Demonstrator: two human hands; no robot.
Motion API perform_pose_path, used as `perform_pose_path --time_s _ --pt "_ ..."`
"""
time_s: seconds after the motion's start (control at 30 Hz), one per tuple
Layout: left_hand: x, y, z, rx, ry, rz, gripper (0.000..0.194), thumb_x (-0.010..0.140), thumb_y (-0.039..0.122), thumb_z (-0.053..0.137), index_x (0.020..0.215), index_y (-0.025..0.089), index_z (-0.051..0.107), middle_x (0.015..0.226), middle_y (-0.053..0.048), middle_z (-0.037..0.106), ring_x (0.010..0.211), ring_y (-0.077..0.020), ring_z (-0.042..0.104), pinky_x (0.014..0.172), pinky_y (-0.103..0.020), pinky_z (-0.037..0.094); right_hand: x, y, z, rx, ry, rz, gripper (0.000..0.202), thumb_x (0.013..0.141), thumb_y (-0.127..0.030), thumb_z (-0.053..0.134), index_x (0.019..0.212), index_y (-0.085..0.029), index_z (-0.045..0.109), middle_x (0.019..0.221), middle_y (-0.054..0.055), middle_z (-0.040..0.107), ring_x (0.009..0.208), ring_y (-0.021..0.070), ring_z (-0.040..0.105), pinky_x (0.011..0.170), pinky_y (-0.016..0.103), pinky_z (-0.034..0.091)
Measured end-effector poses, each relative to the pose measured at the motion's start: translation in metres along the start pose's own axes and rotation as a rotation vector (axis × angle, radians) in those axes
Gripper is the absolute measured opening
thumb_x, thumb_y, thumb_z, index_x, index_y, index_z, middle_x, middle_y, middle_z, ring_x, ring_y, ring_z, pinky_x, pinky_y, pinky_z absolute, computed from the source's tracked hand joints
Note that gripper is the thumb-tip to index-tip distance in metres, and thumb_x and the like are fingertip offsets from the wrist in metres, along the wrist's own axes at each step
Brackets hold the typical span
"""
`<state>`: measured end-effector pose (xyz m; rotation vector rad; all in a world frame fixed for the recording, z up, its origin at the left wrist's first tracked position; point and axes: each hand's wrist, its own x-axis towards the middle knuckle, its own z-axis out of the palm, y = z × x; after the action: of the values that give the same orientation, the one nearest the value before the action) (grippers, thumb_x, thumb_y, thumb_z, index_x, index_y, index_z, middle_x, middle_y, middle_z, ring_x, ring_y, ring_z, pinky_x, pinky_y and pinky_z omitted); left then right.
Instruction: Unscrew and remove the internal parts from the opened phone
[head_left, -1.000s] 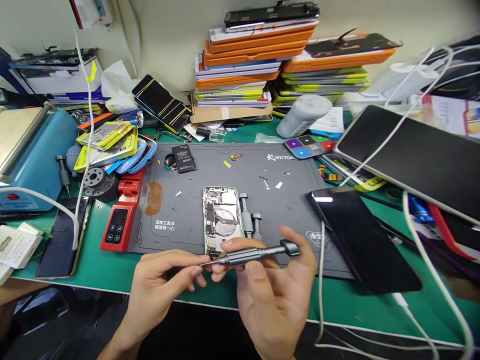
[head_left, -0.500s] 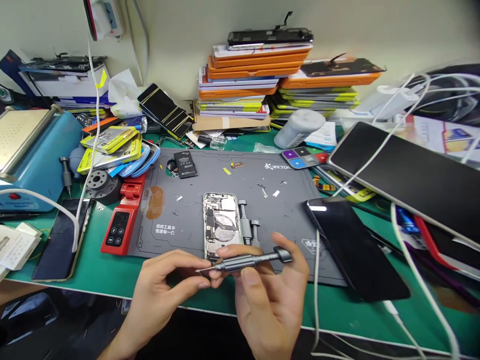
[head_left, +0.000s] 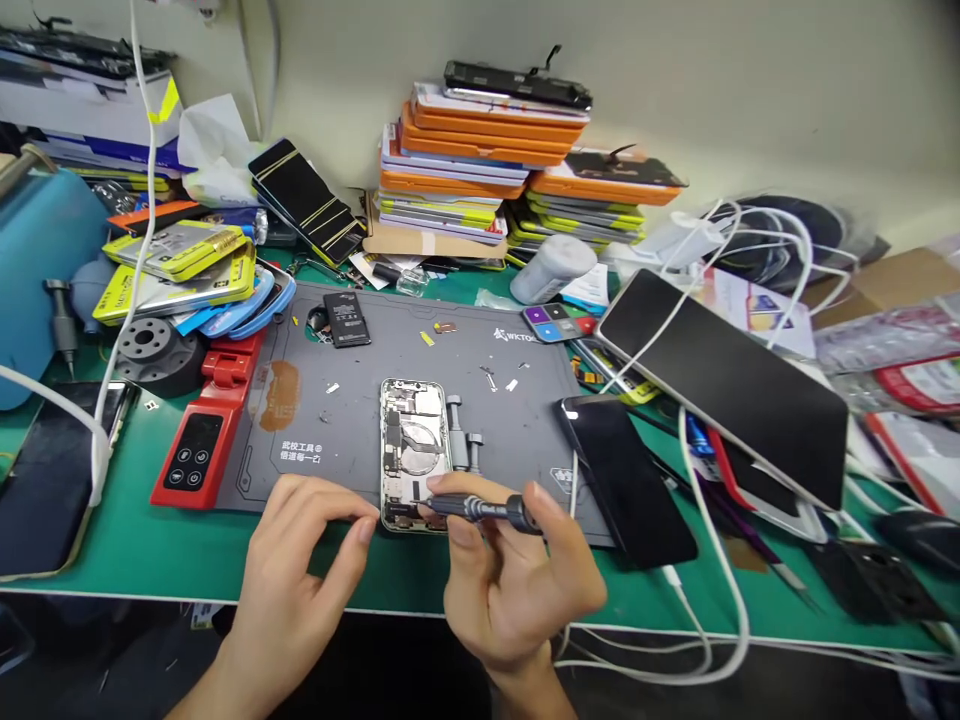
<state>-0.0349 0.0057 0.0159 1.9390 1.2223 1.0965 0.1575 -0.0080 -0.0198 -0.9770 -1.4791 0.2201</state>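
An opened smartphone (head_left: 391, 470) lies on the grey work mat (head_left: 352, 400), its inner parts bare. My right hand (head_left: 517, 580) grips a dark grey screwdriver (head_left: 480, 508), held nearly level with its thin tip pointing left over the phone's lower end. At the phone's lower left corner is my left hand (head_left: 300, 560). Its thumb and index fingertips are close together in a pinch; whatever may be between them is too small to make out. Two more grey screwdrivers (head_left: 459, 430) lie along the phone's right side.
A loose battery (head_left: 346, 320) and small metal bits (head_left: 489, 378) lie on the mat. A red device (head_left: 191, 455) borders it at left. To the right are a black phone (head_left: 630, 480), a large dark tablet (head_left: 727, 380) and white cables (head_left: 724, 560). Orange cases (head_left: 487, 140) stack behind.
My right hand has brought the screwdriver over the phone's lower end. My left hand has moved away from the screwdriver's tip to the phone's corner. The view has shifted to the right.
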Motion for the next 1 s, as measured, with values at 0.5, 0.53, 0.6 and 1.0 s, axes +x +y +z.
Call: perform_pose_path --time_s 0.5,0.53,0.6,1.0 --pt "0.001 0.000 0.000 0.018 -0.074 0.026 0.012 0.108 0.013 0.063 0.105 0.025 0.065 0.095 0.002 0.075 0.092 -0.0180 0.065 0.085 -0.032 0.047 0.003 0.000 -0.001 -0.093 -0.121 -0.004 0.085 0.095 0.007 0.061 0.169 -0.028 0.039 0.119 0.009 0.074 0.101 0.0203 0.081 0.081 0.038 0.076" --pt "0.001 0.001 0.000 0.018 -0.076 0.024 0.012 0.108 0.014 0.062 0.105 0.025 0.065 0.095 0.002 0.075 0.093 -0.0179 0.065 0.085 -0.032 0.047 0.003 0.000 -0.001 -0.120 -0.126 -0.025 0.086 0.094 0.006 0.065 0.169 -0.027 0.040 0.119 0.009 0.075 0.101 0.0208 0.081 0.082 0.039 0.076" --pt "0.001 0.001 0.000 0.014 -0.078 0.019 0.012 0.108 0.014 0.062 0.106 0.025 0.065 0.095 0.002 0.075 0.092 -0.0180 0.065 0.086 -0.032 0.047 0.003 0.001 -0.003 -0.175 -0.116 -0.089 0.081 0.095 0.001 0.071 0.167 -0.023 0.044 0.123 0.011 0.077 0.104 0.0238 0.082 0.084 0.043 0.076" --pt "-0.001 0.002 0.001 0.008 -0.052 0.013 0.012 0.108 0.014 0.063 0.105 0.025 0.066 0.094 0.001 0.076 0.092 -0.0195 0.066 0.085 -0.033 0.048 0.009 -0.004 -0.013 -0.282 0.010 -0.175 0.068 0.093 0.004 0.073 0.154 -0.024 0.063 0.121 0.009 0.081 0.098 0.0232 0.080 0.075 0.040 0.073"
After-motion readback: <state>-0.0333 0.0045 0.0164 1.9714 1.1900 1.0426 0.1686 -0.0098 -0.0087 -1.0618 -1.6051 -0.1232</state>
